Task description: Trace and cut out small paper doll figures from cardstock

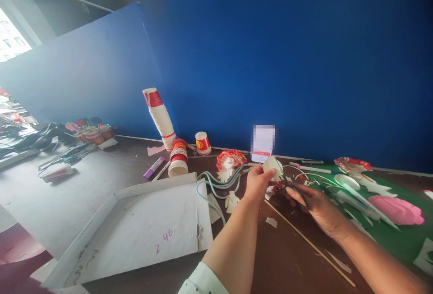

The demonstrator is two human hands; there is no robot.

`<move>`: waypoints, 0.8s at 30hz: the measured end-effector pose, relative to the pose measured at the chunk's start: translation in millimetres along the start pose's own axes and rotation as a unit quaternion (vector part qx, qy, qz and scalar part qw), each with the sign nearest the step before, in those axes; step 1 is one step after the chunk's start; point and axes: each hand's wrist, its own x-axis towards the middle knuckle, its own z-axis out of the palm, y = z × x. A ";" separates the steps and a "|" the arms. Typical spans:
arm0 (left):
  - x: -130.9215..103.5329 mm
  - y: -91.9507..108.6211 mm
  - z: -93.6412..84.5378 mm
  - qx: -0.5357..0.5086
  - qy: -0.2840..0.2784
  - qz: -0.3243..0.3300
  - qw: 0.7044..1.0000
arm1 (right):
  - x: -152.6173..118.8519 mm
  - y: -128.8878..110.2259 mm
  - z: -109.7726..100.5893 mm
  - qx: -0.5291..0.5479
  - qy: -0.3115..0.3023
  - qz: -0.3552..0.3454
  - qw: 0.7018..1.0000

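In my left hand (256,183) is a pale cream piece of paper (272,167), pinched between thumb and fingers. My right hand (316,206) is closed around the dark handles of a pair of scissors (300,193), whose blades point up toward the paper's right edge. Whether the blades touch the paper I cannot tell. Below the hands lie a small white scrap (271,222) and a thin wooden stick (309,242). A cut cream paper shape (232,202) rests left of my left wrist, beside a coiled pale blue cable (216,181).
A shallow white cardboard box lid (135,235) takes up the left front. Behind it stand a leaning stack of paper cups (162,120) and a single upturned cup (203,144). At right, a green mat (394,231) holds pens and a pink piece (395,209). A blue partition (287,59) closes the back.
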 end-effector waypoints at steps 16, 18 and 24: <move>1.7 -2.3 -1.0 -0.003 0.000 -0.001 1.000 | -2.2 -10.8 3.0 -0.015 0.018 -0.013 1.000; 1.6 -2.6 -0.8 -0.010 0.001 -0.003 1.000 | -2.7 -11.3 3.5 -0.010 0.017 -0.007 1.000; 0.5 -1.7 0.3 -0.010 0.006 -0.016 1.000 | -1.4 -11.7 5.4 0.019 0.020 -0.001 1.000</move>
